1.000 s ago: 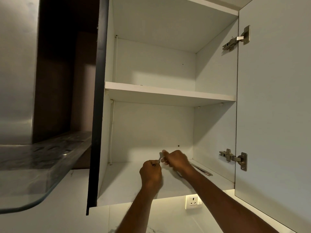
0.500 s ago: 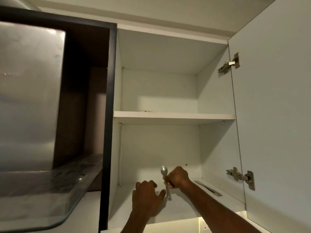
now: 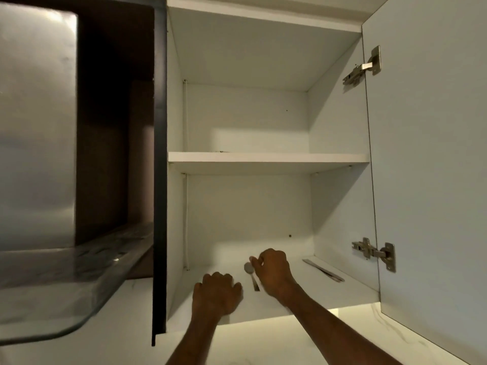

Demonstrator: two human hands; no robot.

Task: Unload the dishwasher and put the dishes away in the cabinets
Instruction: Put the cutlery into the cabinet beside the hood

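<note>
View from below into an open white wall cabinet (image 3: 245,206) w/ two levels. The white middle shelf (image 3: 268,157) divides it; nothing shows on that shelf from this angle.

Both bare arms reach up to the cabinet's bottom level. Right hand (image 3: 274,270) is over the cabinet floor, near its middle, fingers curled round the handle of a small silver metal spoon (image 3: 249,270). The spoon's round bowl pokes out just left of the knuckles, pointing toward the cabinet's back wall, and the handle end shows below the hand, low over the cabinet floor. Can't tell whether the spoon touches the floor.

Left hand (image 3: 217,289) is at the cabinet's front edge, just left of the spoon, fingers curled loosely, back of hand to the camera. Nothing visible in it; the palm side is hidden.

A flat silver metal utensil (image 3: 323,270), long and thin, lies on the cabinet floor toward the right wall, apart from both hands.

The white cabinet door (image 3: 432,167) hangs open on the cabinet's right, w/ two steel hinges, upper hinge (image 3: 362,67) and lower hinge (image 3: 374,252). Left of the cabinet: a dark side panel (image 3: 160,167), then a steel range hood (image 3: 37,127) w/ a curved glass canopy (image 3: 66,280).
</note>
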